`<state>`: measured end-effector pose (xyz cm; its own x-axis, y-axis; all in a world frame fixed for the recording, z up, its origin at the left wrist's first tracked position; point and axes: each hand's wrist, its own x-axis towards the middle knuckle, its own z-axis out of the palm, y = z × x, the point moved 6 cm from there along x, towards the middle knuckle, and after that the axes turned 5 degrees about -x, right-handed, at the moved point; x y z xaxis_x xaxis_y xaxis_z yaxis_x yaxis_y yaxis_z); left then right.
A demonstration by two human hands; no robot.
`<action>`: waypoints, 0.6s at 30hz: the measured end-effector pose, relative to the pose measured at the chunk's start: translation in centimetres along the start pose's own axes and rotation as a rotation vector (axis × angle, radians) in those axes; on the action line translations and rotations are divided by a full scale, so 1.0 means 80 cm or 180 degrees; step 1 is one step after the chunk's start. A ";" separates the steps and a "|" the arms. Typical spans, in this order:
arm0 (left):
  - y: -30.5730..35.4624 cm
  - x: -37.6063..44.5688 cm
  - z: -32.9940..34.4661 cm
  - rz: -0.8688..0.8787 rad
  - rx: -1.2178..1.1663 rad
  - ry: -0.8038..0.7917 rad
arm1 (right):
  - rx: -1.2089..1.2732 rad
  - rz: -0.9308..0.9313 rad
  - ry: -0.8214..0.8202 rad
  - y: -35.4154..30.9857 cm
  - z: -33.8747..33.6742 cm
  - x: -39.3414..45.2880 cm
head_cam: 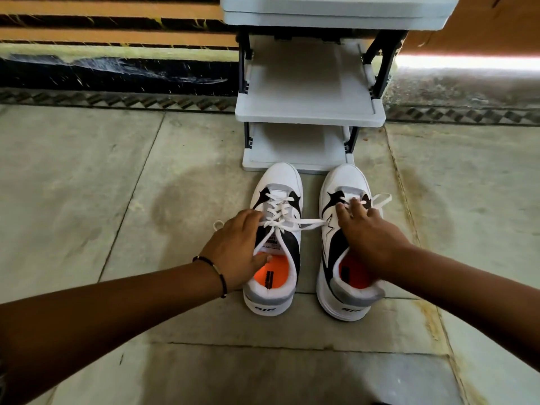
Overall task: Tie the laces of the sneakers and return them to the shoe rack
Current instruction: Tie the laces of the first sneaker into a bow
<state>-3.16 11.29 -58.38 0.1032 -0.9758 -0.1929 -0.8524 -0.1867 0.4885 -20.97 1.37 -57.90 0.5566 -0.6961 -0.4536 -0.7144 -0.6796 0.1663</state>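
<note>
Two white, black and grey sneakers with orange insoles stand side by side on the floor, toes toward the shoe rack [306, 112]. My left hand [236, 249] grips the left sneaker [277, 182] at its collar, thumb inside the opening. My right hand [368, 235] lies over the tongue and collar of the right sneaker [339, 179], fingers spread on its laces. White laces [309, 222] lie loose, one strand stretching from the left sneaker across to the right one. Another lace end [382, 198] sticks out to the right.
The grey shoe rack has several shelves on black posts, and the lowest one [295, 147] sits just beyond the toes. Behind it runs a wall with a dark skirting [117, 71]. Stone floor tiles [102, 185] spread to the left and right.
</note>
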 end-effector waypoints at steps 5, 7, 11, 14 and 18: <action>0.005 0.002 -0.001 0.0061 -0.0014 0.0009 | -0.0125 0.0013 -0.0192 0.012 -0.002 -0.004; 0.006 0.001 0.000 0.0013 -0.0005 -0.0016 | -0.0239 -0.0009 -0.0219 0.007 -0.016 -0.009; 0.008 -0.005 -0.001 -0.0133 0.0092 0.0056 | -0.0074 -0.0451 0.0474 -0.030 -0.068 -0.018; 0.013 -0.010 -0.003 -0.0052 0.0108 0.0101 | 0.0705 -0.0828 0.0564 -0.063 -0.078 -0.016; 0.018 -0.005 -0.023 0.0155 0.0170 0.0218 | 0.1776 -0.0629 0.0469 -0.070 -0.057 -0.007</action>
<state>-3.49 11.19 -56.05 0.0942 -0.9894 -0.1104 -0.8832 -0.1342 0.4495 -15.33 4.50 -54.57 0.7257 -0.6209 -0.2965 -0.6838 -0.6031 -0.4106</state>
